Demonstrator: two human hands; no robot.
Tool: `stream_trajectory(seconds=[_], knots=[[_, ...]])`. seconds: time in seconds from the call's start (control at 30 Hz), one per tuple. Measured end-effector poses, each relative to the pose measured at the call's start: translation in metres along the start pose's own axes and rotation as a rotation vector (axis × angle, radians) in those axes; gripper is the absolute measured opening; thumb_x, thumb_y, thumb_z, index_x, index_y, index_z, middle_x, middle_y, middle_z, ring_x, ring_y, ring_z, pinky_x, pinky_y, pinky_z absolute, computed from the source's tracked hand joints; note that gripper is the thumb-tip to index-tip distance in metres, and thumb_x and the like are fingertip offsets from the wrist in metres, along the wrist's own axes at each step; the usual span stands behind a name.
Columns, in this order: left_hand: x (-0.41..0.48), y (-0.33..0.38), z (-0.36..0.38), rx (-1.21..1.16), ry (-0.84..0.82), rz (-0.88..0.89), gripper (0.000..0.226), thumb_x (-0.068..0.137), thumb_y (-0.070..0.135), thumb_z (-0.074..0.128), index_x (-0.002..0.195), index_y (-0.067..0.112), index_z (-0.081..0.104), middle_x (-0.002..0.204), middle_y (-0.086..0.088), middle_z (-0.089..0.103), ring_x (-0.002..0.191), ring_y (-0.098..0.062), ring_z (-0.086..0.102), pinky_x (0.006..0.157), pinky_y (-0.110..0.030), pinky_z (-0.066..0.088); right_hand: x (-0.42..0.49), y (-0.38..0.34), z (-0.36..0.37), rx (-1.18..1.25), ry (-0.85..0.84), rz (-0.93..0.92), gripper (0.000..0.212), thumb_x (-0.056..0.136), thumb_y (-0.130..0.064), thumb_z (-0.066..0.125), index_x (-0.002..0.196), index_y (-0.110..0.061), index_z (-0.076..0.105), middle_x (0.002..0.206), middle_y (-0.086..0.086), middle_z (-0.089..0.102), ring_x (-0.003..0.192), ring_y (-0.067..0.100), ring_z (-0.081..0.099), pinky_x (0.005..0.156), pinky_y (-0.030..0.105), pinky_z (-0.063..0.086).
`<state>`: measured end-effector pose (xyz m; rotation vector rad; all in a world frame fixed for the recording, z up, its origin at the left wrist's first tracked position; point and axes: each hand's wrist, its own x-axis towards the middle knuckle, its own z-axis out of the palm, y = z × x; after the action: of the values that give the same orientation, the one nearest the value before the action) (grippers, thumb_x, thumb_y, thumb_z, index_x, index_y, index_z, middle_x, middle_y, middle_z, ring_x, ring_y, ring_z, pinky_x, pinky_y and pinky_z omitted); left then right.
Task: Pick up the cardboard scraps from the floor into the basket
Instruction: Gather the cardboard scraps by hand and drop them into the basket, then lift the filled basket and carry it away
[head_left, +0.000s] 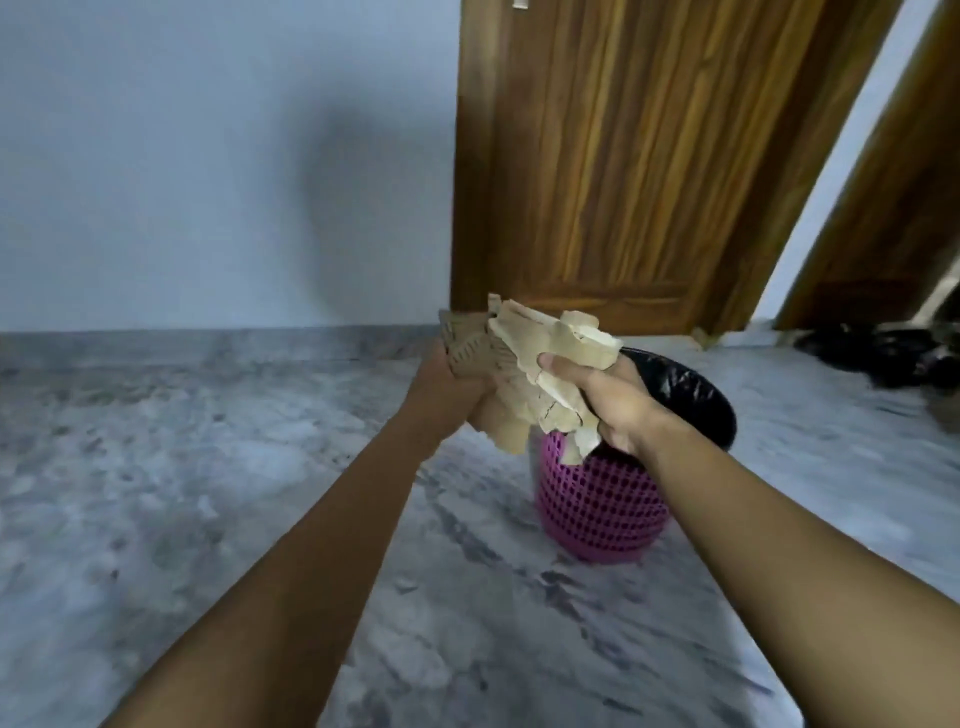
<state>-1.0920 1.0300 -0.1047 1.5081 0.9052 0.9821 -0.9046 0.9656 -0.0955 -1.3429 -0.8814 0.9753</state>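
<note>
A bundle of torn brown cardboard scraps (524, 374) is pressed between both my hands at mid-frame. My left hand (452, 389) grips the bundle's left side, and my right hand (613, 400) holds its right side with the thumb on top. The bundle hangs just left of and above a pink mesh basket (602, 504) lined with a black bag (685, 395). The basket stands on the grey marble floor; my right hand hides part of its rim.
A wooden door (623, 156) stands ajar behind the basket, with a pale wall to the left. Dark objects (883, 353) lie on the floor at the far right. Grey marble floor (182, 467) stretches to the left and front.
</note>
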Motion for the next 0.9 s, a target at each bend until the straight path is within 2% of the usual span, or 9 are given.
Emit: stream_trajectory(seconds=[0.17, 0.3, 0.37, 0.43, 0.57, 0.67, 0.77, 0.83, 0.9], knots=[[0.083, -0.002, 0.120, 0.023, -0.040, 0.062, 0.058, 0.083, 0.012, 0.074, 0.132, 0.019, 0.044, 0.119, -0.002, 0.061, 0.107, -0.016, 0.062, 0.082, -0.028, 0.057, 0.069, -0.001, -0.108, -0.069, 0.228, -0.138, 0.055, 0.082, -0.018, 0.083, 0.128, -0.006, 0.054, 0.107, 0.000, 0.066, 0.089, 0.011, 0.066, 0.070, 0.023, 0.054], [0.121, -0.008, 0.183, 0.066, -0.077, -0.037, 0.038, 0.090, 0.006, 0.065, 0.116, 0.030, 0.049, 0.108, 0.001, 0.064, 0.105, -0.020, 0.063, 0.092, -0.038, 0.054, 0.121, 0.023, -0.157, -0.157, 0.278, 0.040, 0.078, 0.087, -0.052, 0.072, 0.145, -0.013, 0.037, 0.127, -0.005, 0.051, 0.122, 0.019, 0.053, 0.086, 0.020, 0.038], [0.133, -0.012, 0.195, 0.155, -0.149, -0.141, 0.041, 0.095, 0.019, 0.060, 0.128, 0.039, 0.047, 0.126, -0.002, 0.061, 0.114, -0.023, 0.059, 0.100, -0.045, 0.050, 0.133, 0.036, -0.176, -0.286, 0.317, 0.085, 0.125, 0.051, -0.080, 0.079, 0.147, -0.021, 0.025, 0.134, 0.000, 0.050, 0.121, 0.027, 0.054, 0.097, 0.035, 0.045], [0.143, -0.014, 0.201, 0.272, -0.214, -0.250, 0.055, 0.100, 0.034, 0.051, 0.150, 0.037, 0.029, 0.144, 0.001, 0.048, 0.126, -0.024, 0.051, 0.106, -0.044, 0.043, 0.140, 0.039, -0.191, -0.491, 0.242, 0.192, 0.134, 0.033, -0.098, 0.065, 0.144, -0.034, 0.025, 0.142, 0.003, 0.043, 0.122, 0.032, 0.053, 0.105, 0.053, 0.044], [0.157, -0.017, 0.197, 0.227, -0.199, -0.447, 0.037, 0.103, 0.041, 0.042, 0.138, 0.031, 0.049, 0.131, -0.005, 0.060, 0.106, -0.023, 0.060, 0.080, -0.033, 0.046, 0.146, 0.043, -0.211, -0.743, 0.216, 0.223, 0.077, 0.073, -0.093, 0.042, 0.107, -0.027, 0.062, 0.111, 0.005, 0.063, 0.101, 0.029, 0.061, 0.103, 0.064, 0.039], [0.174, -0.040, 0.176, 0.480, -0.051, -0.302, 0.031, 0.094, 0.043, 0.058, 0.116, 0.022, 0.064, 0.114, -0.007, 0.069, 0.094, -0.021, 0.065, 0.079, -0.032, 0.052, 0.148, 0.059, -0.238, -0.960, 0.445, 0.247, 0.060, 0.093, -0.060, 0.048, 0.141, -0.024, 0.044, 0.145, 0.010, 0.042, 0.130, 0.037, 0.044, 0.113, 0.060, 0.027], [0.184, -0.072, 0.158, 0.785, 0.062, -0.351, 0.058, 0.083, 0.046, 0.066, 0.128, 0.012, 0.054, 0.125, -0.015, 0.058, 0.107, -0.032, 0.062, 0.086, -0.037, 0.054, 0.147, 0.090, -0.261, -0.859, 0.471, 0.534, 0.072, 0.086, -0.044, 0.054, 0.148, -0.013, 0.034, 0.156, 0.016, 0.031, 0.136, 0.040, 0.038, 0.113, 0.056, 0.030], [0.189, -0.085, 0.159, 0.694, -0.014, -0.549, 0.051, 0.088, 0.037, 0.063, 0.121, 0.000, 0.052, 0.119, -0.019, 0.059, 0.102, -0.036, 0.063, 0.077, -0.041, 0.058, 0.146, 0.108, -0.270, -0.747, 0.451, 0.589, 0.044, 0.068, -0.038, 0.053, 0.103, -0.011, 0.057, 0.129, 0.020, 0.055, 0.111, 0.037, 0.056, 0.094, 0.049, 0.045], [0.202, -0.095, 0.161, 0.524, -0.056, -0.615, 0.033, 0.092, 0.019, 0.058, 0.110, -0.009, 0.056, 0.104, -0.025, 0.065, 0.084, -0.036, 0.068, 0.061, -0.041, 0.061, 0.143, 0.117, -0.272, -0.642, 0.467, 0.527, 0.020, 0.063, -0.031, 0.051, 0.074, -0.015, 0.046, 0.096, 0.014, 0.058, 0.083, 0.029, 0.057, 0.074, 0.037, 0.044]])
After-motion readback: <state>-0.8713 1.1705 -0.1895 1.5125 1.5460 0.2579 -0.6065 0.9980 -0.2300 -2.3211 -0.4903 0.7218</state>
